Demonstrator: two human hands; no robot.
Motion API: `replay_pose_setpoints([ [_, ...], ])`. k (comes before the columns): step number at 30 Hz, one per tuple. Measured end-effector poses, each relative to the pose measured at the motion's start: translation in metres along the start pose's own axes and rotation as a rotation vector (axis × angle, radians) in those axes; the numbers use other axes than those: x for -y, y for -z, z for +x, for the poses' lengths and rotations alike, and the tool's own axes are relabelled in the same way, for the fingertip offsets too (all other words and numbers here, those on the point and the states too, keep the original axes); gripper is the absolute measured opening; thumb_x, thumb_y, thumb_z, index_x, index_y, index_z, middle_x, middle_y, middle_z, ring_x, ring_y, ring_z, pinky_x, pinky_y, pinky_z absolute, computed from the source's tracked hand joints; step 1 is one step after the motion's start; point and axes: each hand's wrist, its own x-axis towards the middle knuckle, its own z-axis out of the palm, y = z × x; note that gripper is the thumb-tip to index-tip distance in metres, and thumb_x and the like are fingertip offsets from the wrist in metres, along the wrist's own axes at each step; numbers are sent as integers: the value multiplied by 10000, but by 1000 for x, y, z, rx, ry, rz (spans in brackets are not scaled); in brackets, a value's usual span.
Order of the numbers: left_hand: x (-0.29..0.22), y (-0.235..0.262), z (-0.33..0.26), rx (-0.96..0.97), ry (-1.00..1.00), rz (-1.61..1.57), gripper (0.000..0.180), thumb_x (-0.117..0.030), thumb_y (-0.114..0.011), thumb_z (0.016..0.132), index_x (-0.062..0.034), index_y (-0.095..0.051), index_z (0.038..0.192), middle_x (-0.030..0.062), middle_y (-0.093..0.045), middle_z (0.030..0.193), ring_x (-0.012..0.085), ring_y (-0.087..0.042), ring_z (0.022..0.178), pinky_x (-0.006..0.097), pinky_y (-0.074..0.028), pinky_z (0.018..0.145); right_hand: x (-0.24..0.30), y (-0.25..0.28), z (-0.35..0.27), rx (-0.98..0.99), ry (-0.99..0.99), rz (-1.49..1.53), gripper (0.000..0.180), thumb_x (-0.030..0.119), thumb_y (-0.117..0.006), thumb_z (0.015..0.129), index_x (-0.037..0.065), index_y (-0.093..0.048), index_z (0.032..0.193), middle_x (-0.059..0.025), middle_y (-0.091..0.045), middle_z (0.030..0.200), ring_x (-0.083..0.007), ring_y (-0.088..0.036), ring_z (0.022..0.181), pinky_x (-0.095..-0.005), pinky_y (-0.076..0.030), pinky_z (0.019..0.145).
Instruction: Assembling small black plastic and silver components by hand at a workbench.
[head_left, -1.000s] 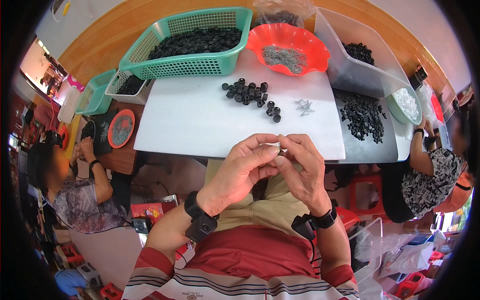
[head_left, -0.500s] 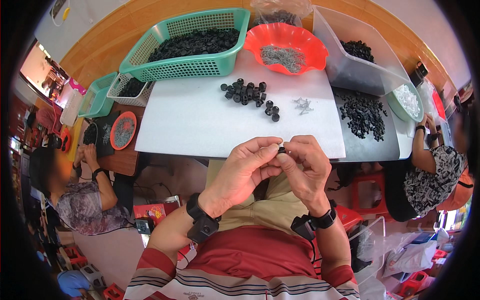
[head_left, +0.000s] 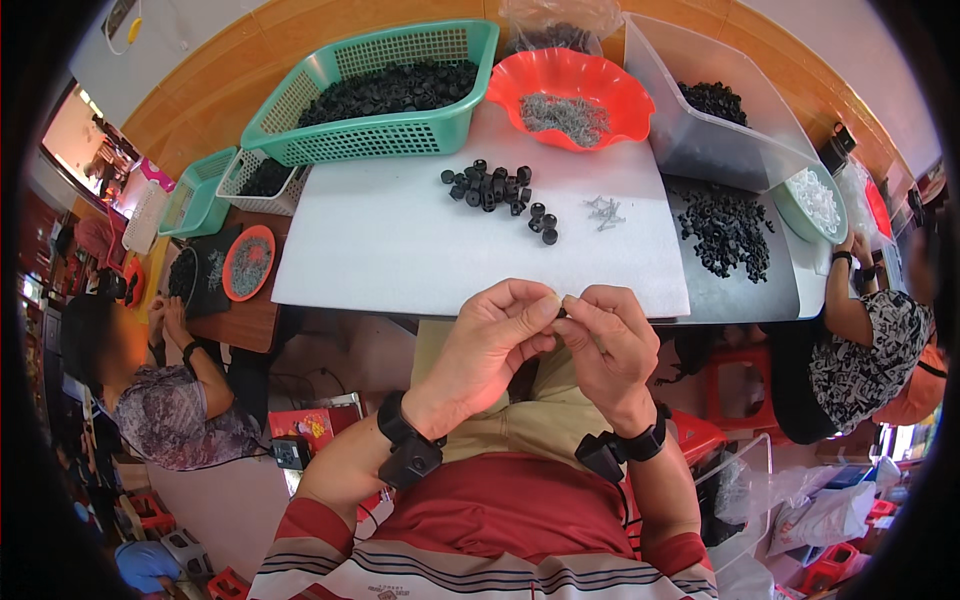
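Observation:
Just off the table's near edge, my left hand (head_left: 498, 338) and my right hand (head_left: 612, 345) meet at the fingertips. Both pinch a small black plastic part (head_left: 561, 313) between thumb and forefinger; only a sliver of it shows, the fingers cover the rest. Beyond them on the white sheet (head_left: 400, 260) lies a loose cluster of black round knob-like pieces (head_left: 488, 190). To its right is a little pile of thin silvery pins or screws (head_left: 604, 212).
A green basket (head_left: 365, 142) of black parts, a red scalloped bowl (head_left: 505, 90) of metal pieces and a clear bin (head_left: 720, 160) line the back. More black parts (head_left: 725, 230) lie on a dark mat at right. Co-workers sit left (head_left: 170, 400) and right (head_left: 870, 340).
Both hands have dipped slightly toward me, fingertips closing over the black part. A pale bit visible at the fingertips before is now hidden. The piles on the sheet look unchanged.

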Motion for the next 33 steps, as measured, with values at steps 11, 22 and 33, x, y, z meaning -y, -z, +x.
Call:
replay_pose_setpoints([
  [11,0,-8,-1,-11,-48,84,167,-156,-707,969,-55,-645,1087,2,-698,954,57,-654,815,199,-548,725,-3,1,-1,17,130,-205,349,0,-784,809,50,-649,1127,-100,-623,969,-228,-676,673,-324,-554,527],
  [22,-3,-23,4,4,-67,232,157,-138,-681,983,-49,-639,1107,32,-706,940,94,-658,785,222,-546,703,-8,12,-4,22,117,-308,332,7,-774,824,39,-643,1128,-117,-611,986,-250,-671,690,-335,-553,546],
  [33,-1,-28,6,-11,-65,272,210,-149,-690,979,-32,-636,1144,32,-698,957,96,-653,790,229,-545,720,-12,15,-7,-14,96,-303,313,41,-764,852,43,-627,1134,-123,-613,1000,-263,-660,693,-362,-540,536],
])
